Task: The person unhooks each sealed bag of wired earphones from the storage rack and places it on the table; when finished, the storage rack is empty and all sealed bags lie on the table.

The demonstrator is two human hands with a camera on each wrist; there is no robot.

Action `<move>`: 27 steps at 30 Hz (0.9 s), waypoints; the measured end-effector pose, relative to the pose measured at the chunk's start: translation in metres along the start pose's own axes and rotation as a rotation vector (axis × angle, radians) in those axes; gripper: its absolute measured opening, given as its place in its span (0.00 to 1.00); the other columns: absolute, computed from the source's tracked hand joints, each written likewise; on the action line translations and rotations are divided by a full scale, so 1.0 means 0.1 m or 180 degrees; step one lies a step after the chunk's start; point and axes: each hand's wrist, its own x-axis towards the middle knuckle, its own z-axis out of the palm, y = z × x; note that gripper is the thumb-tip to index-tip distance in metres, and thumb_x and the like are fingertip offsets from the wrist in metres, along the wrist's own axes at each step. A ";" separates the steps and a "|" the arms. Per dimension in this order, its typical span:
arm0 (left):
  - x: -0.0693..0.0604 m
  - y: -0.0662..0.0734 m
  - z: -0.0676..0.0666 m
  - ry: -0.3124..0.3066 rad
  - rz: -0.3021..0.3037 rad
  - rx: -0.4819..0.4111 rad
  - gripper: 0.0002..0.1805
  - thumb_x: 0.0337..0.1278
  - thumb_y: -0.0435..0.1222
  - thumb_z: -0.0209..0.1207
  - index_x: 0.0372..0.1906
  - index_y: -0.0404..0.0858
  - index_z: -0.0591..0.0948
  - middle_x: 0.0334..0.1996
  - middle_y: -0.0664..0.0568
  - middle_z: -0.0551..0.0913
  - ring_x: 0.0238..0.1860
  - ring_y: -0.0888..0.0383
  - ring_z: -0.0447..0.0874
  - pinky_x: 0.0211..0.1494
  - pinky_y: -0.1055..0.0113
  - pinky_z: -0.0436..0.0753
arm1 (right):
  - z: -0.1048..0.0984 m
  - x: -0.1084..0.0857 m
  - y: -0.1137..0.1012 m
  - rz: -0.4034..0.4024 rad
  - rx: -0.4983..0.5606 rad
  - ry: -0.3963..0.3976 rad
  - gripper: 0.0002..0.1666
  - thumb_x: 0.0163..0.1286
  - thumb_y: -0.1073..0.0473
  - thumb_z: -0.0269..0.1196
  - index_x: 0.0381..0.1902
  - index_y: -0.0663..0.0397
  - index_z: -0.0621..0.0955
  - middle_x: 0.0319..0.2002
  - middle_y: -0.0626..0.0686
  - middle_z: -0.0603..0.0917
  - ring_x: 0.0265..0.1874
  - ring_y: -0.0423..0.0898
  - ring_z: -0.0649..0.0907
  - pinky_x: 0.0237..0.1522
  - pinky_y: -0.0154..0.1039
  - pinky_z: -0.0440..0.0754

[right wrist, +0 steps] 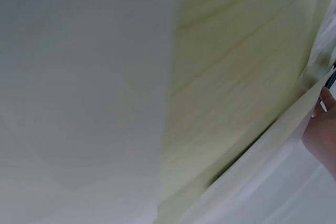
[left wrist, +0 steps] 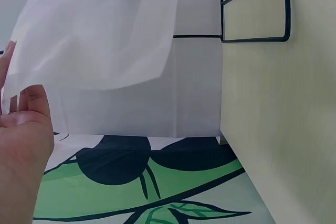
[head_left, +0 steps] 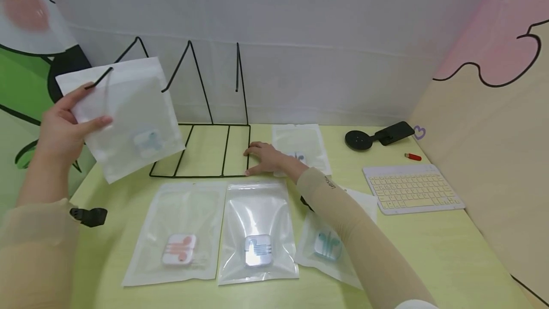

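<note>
My left hand (head_left: 64, 128) holds a white zip bag (head_left: 128, 94) by its left side, thumb in front. A small boxed pair of earphones (head_left: 147, 142) shows faintly through it. The leftmost hook of the black wire display rack (head_left: 199, 176) pokes out in front of the bag's top part. In the left wrist view, the bag (left wrist: 100, 30) hangs beside the fingers. My right hand (head_left: 268, 159) rests at the right end of the rack's base, fingers spread across the wire. Only part of the right hand (right wrist: 323, 121) appears in the right wrist view.
Bags with earphones lie in front of the rack: one pink (head_left: 193, 213), one clear (head_left: 257, 209), and one teal (head_left: 310, 232) partly under my right arm. Another bag (head_left: 296, 135) lies behind that arm. A black stand (head_left: 359, 140), red USB stick (head_left: 413, 157) and keyboard (head_left: 411, 190) sit right.
</note>
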 end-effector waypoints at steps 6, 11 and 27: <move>-0.12 0.03 -0.03 0.0002 0.0042 0.0171 0.41 0.43 0.13 0.60 0.65 0.45 0.72 0.55 0.56 0.75 0.44 0.66 0.77 0.37 0.80 0.80 | 0.00 0.00 0.01 -0.0013 -0.0001 0.0027 0.42 0.58 0.36 0.64 0.67 0.38 0.66 0.74 0.52 0.52 0.72 0.55 0.52 0.70 0.57 0.51; -0.20 0.05 -0.07 -0.0070 0.0075 0.0132 0.41 0.44 0.12 0.59 0.65 0.43 0.71 0.53 0.57 0.75 0.43 0.66 0.78 0.37 0.79 0.81 | 0.01 0.01 0.03 -0.0008 0.0000 0.0002 0.42 0.58 0.35 0.64 0.68 0.37 0.65 0.74 0.52 0.51 0.73 0.55 0.52 0.70 0.56 0.51; -0.45 0.08 -0.16 -0.0067 0.0369 0.0242 0.38 0.44 0.11 0.58 0.65 0.37 0.71 0.53 0.55 0.78 0.43 0.65 0.78 0.36 0.80 0.81 | 0.03 0.02 0.05 -0.0009 -0.0094 0.0012 0.42 0.58 0.33 0.63 0.68 0.36 0.65 0.74 0.51 0.51 0.73 0.54 0.52 0.70 0.56 0.52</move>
